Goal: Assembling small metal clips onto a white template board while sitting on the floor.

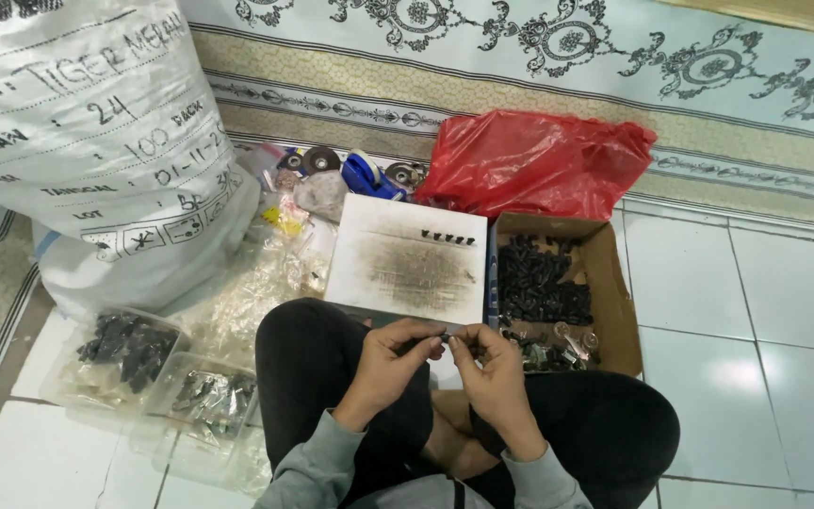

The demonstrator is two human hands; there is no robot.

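A big white sack (pixel 96 141) fills the upper left of the frame; it stands on the floor (pixel 756 311), which is made of pale shiny tiles on the right; a long rug (pixel 539 85) with curly dark patterns runs across the top of the frame; a red plastic bag (pixel 534 160) lies crumpled at the top middle, right on the edge of the rug; below it, right of the middle, sits a brown cardboard box (pixel 619 302) with many small black parts heaped inside and some shiny bits near its lower end; just beside it, in the middle, is a flat white box (pixel 407 259) with a dirty grey top, and a short row of tiny black pieces (pixel 448 237) stands near its upper edge; two clear plastic tubs (pixel 143 368) with dark parts inside sit at the lower left; a blue tape holder (pixel 369 174) and some round grey discs lie above the white box; the person sits cross-legged in dark trousers at the bottom middle; the left hand (pixel 393 358) and the right hand (pixel 492 368) meet just below the white box; the fingers of both hands pinch one small dark part (pixel 446 334) between their tips, held up over the lap.
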